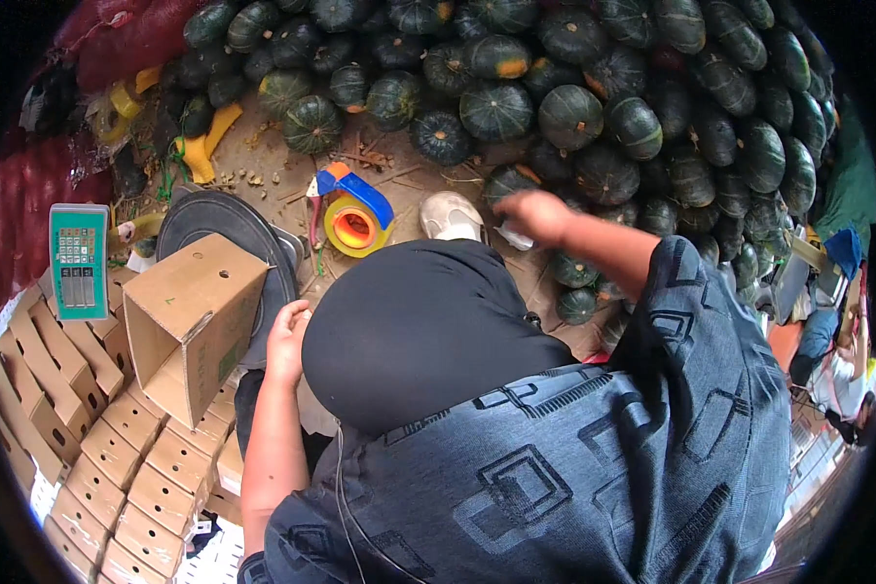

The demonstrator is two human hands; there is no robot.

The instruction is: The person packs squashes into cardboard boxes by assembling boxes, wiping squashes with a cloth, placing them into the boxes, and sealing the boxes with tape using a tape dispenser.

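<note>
My right hand [536,217] is blurred beside the pile of dark green kabocha squashes [604,175], just above a white scrap on the floor. Whether its fingers hold anything is unclear. My left hand [290,343] rests near my knee with its fingers partly hidden, so its hold cannot be told. To the left of it, an empty cardboard box [197,292] lies on its side, its opening toward the lower left, on a round black platform [219,208]. A blue and orange tape dispenser with a yellow tape roll [358,219] lies on the floor ahead.
Stacked cardboard boxes [146,467] fill the lower left. A green scale keypad panel [79,263] stands at the left, near red mesh sacks [36,212]. Squashes bank up along the front and right. Another person [843,376] is at the far right.
</note>
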